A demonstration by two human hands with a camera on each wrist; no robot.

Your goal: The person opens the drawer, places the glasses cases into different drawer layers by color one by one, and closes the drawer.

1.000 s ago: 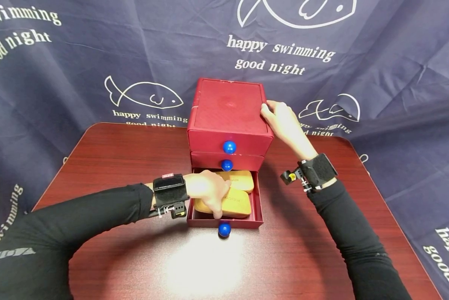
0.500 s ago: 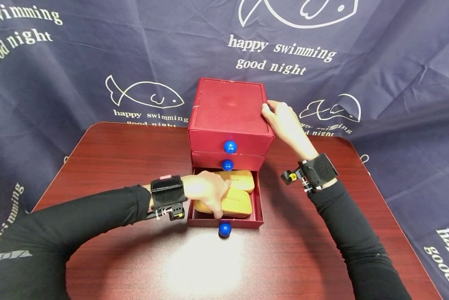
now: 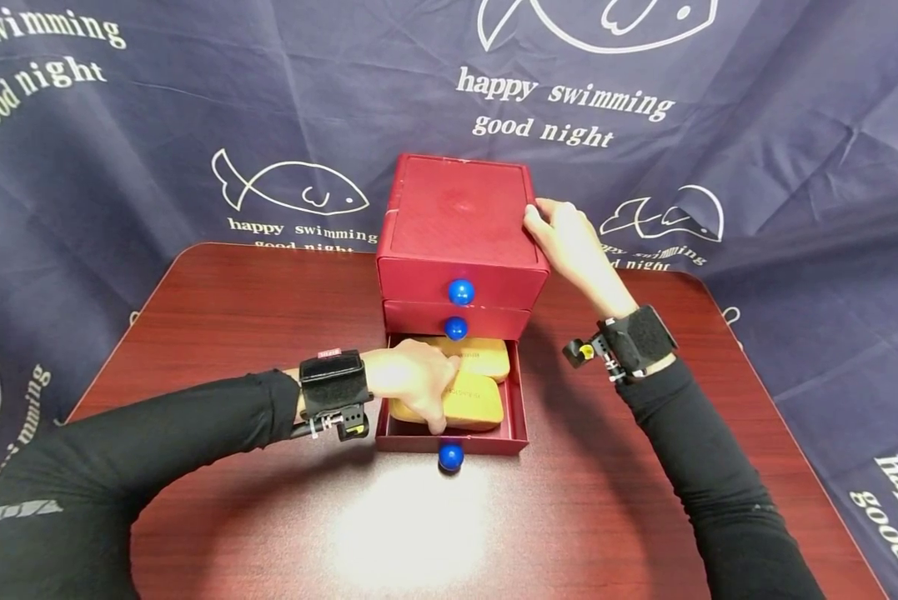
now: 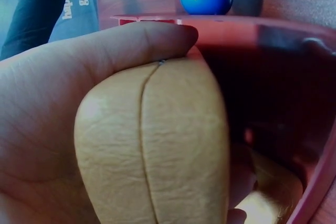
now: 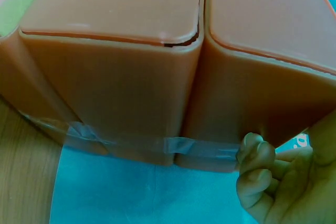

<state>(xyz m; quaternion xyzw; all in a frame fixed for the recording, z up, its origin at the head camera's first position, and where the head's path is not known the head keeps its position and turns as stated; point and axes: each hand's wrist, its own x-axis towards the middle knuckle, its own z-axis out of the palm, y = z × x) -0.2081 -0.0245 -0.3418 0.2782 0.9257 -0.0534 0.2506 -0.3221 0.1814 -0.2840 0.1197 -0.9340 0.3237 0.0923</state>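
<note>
A small red drawer cabinet (image 3: 459,208) with blue ball knobs stands on the table, its bottom drawer (image 3: 519,408) pulled out. Two yellow glasses cases lie in that drawer, a front case (image 3: 473,404) and a rear case (image 3: 486,358). Reaching in from the left, my left hand (image 3: 414,379) grips the front case; in the left wrist view its thumb lies along the seamed end of the glasses case (image 4: 157,140), with fingertips on the far side. My right hand (image 3: 572,242) holds the cabinet's right edge towards the back, and curled fingers (image 5: 257,156) show in the right wrist view.
The middle drawer (image 3: 418,319) and top drawer (image 3: 418,279) are pushed in. A blue knob (image 3: 451,457) sticks out from the open drawer's front. The brown table (image 3: 268,317) reaches back to a dark blue curtain (image 3: 291,108) printed with fish.
</note>
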